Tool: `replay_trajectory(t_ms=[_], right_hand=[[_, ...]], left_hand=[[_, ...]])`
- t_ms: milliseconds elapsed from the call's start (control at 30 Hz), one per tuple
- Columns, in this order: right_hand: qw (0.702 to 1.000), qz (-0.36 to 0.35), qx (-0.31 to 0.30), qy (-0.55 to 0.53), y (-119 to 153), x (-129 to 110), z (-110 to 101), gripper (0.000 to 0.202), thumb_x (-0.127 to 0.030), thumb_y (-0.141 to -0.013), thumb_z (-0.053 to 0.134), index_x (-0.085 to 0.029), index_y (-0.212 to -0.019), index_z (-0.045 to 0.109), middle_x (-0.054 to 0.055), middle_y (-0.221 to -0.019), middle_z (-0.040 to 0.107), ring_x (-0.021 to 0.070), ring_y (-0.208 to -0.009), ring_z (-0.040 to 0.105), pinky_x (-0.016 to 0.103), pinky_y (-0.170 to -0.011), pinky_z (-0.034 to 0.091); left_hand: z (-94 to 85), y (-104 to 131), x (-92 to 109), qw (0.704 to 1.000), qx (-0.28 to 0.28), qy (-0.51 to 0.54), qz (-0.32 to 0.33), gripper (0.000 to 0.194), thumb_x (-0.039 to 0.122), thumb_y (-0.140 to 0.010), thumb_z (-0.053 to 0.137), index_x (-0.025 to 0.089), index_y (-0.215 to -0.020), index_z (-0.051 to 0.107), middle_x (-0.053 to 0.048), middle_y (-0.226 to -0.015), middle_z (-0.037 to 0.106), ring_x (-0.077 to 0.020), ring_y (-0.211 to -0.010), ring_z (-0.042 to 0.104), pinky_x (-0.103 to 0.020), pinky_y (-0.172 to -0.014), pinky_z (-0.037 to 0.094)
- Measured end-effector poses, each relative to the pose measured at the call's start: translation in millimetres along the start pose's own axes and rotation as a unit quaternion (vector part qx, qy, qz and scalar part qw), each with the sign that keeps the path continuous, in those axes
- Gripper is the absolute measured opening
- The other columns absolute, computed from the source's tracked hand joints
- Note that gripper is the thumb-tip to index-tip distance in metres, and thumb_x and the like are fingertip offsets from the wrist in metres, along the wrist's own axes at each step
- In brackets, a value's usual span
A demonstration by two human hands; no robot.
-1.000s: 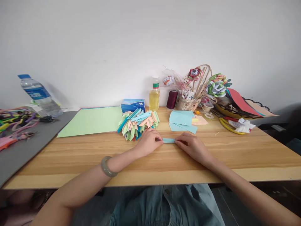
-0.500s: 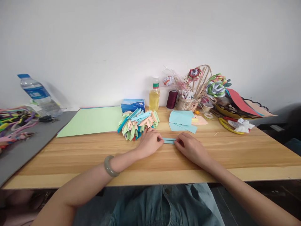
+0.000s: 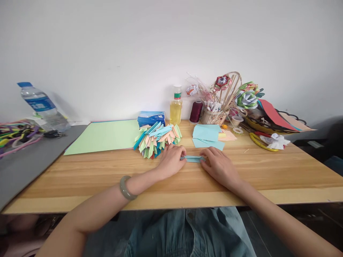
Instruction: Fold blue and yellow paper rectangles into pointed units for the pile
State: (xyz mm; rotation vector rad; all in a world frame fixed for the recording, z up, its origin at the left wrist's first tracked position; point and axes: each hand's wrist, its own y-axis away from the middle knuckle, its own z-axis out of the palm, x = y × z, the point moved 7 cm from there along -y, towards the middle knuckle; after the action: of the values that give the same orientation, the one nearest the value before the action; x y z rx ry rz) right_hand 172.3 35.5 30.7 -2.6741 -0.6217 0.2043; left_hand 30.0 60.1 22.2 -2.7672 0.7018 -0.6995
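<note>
A narrow folded strip of light blue paper (image 3: 193, 159) lies crosswise on the wooden table between my two hands. My left hand (image 3: 173, 160) pinches its left end, just in front of a pile of folded paper pieces (image 3: 158, 140) in green, blue and peach. At the strip's right end, my right hand (image 3: 218, 165) has thumb and fingers closed around it. Behind that hand rests a small stack of light blue paper sheets (image 3: 206, 133), with peach and yellow paper beside it.
Large green paper (image 3: 107, 137) lies at the left. Along the wall stand a blue tissue pack (image 3: 151, 117), an oil bottle (image 3: 175, 109), a maroon thread spool (image 3: 196, 111) and a basket (image 3: 213, 117) with paper flowers. A tilted water bottle (image 3: 43, 105) is far left.
The fingers of my right hand have spread slightly and shifted right along the strip. More of the strip shows, and its fold looks more opened. My left hand has barely moved.
</note>
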Motion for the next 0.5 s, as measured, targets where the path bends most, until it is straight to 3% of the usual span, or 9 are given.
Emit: replay_trajectory(t_ms=[100, 267, 500], right_hand=[[0.996, -0.084, 0.008, 0.018, 2.3, -10.9, -5.8, 0.022, -0.016, -0.086, 0.046, -0.021, -0.1, 0.062, 0.009, -0.1, 0.064, 0.025, -0.093, 0.055, 0.039, -0.08, 0.042], [0.985, -0.169, -0.011, 0.03, 6.7, -14.3, -4.7, 0.029, -0.008, -0.086, 0.043, -0.019, -0.103, 0.065, 0.007, -0.106, 0.067, 0.0252, -0.103, 0.055, 0.044, -0.092, 0.039], [0.976, -0.206, -0.064, 0.003, 9.6, -3.6, -3.6, 0.037, -0.011, -0.09, 0.036, -0.015, -0.121, 0.056, 0.009, -0.125, 0.058, 0.0239, -0.12, 0.048, 0.046, -0.1, 0.038]], left_hand=[[0.6, 1.2, 4.7, 0.996, 0.003, -0.017, 0.085, 0.015, 0.018, -0.081, 0.058, 0.023, -0.093, 0.065, -0.002, -0.103, 0.063, -0.021, -0.105, 0.05, -0.038, -0.092, 0.041], [11.3, 15.5, 10.5, 0.966, -0.068, -0.076, 0.238, 0.037, 0.006, -0.085, 0.043, 0.021, -0.114, 0.06, 0.001, -0.119, 0.061, -0.0194, -0.126, 0.039, -0.038, -0.104, 0.033], [12.1, 38.0, 28.5, 0.935, -0.082, -0.144, 0.314, 0.038, 0.015, -0.089, 0.037, 0.01, -0.123, 0.053, -0.009, -0.13, 0.052, -0.0178, -0.122, 0.047, -0.03, -0.104, 0.035]])
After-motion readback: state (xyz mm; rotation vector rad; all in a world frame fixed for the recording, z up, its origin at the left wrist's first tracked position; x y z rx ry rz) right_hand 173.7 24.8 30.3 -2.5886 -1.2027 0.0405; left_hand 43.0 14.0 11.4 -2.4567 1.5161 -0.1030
